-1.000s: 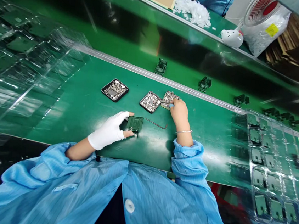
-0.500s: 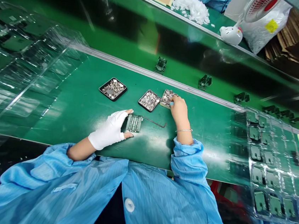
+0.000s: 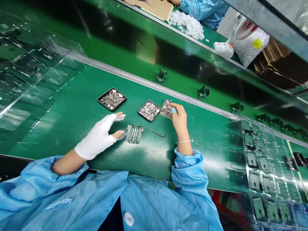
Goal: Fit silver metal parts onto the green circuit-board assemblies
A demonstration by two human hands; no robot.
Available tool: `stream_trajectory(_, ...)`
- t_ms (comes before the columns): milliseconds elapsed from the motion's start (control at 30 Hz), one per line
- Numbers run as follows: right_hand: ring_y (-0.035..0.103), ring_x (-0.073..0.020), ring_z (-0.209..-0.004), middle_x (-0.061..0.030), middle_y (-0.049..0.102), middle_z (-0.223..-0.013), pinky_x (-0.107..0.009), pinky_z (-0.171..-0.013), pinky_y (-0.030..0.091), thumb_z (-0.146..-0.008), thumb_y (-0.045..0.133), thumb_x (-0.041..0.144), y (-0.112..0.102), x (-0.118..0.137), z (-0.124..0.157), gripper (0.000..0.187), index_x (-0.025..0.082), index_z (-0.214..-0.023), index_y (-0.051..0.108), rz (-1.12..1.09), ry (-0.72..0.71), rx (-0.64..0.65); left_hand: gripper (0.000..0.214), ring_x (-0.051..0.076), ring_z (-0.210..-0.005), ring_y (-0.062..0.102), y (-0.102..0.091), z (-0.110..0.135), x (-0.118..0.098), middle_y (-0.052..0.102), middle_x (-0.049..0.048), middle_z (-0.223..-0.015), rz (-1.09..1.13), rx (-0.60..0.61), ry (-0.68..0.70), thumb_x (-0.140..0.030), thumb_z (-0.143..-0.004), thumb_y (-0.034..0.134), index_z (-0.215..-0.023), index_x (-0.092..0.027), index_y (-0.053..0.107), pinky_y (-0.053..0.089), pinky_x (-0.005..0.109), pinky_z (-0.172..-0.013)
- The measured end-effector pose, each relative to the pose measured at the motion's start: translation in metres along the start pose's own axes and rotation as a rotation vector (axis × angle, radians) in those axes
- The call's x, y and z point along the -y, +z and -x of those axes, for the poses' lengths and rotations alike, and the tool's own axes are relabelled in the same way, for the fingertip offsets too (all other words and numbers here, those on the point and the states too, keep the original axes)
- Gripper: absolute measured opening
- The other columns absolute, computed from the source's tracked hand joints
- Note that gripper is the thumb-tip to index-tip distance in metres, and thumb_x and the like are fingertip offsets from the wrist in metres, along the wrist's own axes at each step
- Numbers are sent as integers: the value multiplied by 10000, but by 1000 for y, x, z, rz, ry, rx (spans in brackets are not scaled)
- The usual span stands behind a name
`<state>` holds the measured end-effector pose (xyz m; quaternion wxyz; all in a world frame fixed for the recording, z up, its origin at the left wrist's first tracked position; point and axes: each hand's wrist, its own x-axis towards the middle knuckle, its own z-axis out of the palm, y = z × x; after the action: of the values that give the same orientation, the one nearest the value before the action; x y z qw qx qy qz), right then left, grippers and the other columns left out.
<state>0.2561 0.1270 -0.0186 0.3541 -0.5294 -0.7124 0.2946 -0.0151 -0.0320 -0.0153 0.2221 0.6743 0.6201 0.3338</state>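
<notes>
Left hand (image 3: pixel 98 135) now wide, off the green block (image 3: pixel 134 134); right hand (image 3: pixel 179 121) narrow (contents unclear) at a parts tray (image 3: pixel 165 116)

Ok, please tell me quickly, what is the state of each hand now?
Left hand: open, empty, beside the green assembly.
Right hand: at a tray of small metal pieces; whether it grips one cannot be told.

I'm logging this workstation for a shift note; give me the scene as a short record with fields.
Left hand: white-gloved, open, beside the green part
Right hand: fingers at the right dish; grip unclear
Bent rod: lying right of the green part
Other dishes: left dish, middle dish, both holding small metal pieces
</notes>
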Motion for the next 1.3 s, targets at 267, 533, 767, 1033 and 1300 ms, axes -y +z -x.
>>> stream_trajectory(267,673,-129,-696,-4,689,-831,-278,-666,553,-875,562,319,44,63,57,117,223,-914,617,-564,-87,295,349,180,-753,623,1,-22,-41,673,34,-778,153,45,9,-440,-888,432,-758,-184,631,489,300,-728)
stream_trajectory(533,649,-169,-971,-56,705,-999,-339,-873,535,-914,471,177,52,76,81,207,228,-999,652,-213,-560,264,364,137,-589,516,-1,-17,-42,541,-10,-605,276,100,-23,-432,-886,456,-639,-179,541,410,261,-573)
stream_trajectory(767,635,-158,-846,-21,680,-878,-302,-810,513,-861,518,180,52,78,82,121,217,-875,633,-172,-288,264,312,228,-750,631,9,-15,-27,670,81,-741,-204,-69,224,-367,-881,459,-695,-179,625,488,378,-752)
stream_trajectory(1033,589,-191,-949,-40,648,-949,-370,-899,436,-782,531,116,65,61,77,116,222,-792,576,-120,-322,187,385,227,-1025,635,34,-19,-6,685,73,-1118,241,149,-75,-334,-799,444,-1101,-166,614,496,362,-955)
stream_trajectory(1300,575,-202,-932,-50,645,-950,-385,-886,423,-754,491,67,73,61,82,173,216,-816,553,-86,-292,170,360,241,-1006,630,38,-20,-9,691,76,-1074,332,123,-129,-414,-805,476,-1026,-171,622,484,367,-947)
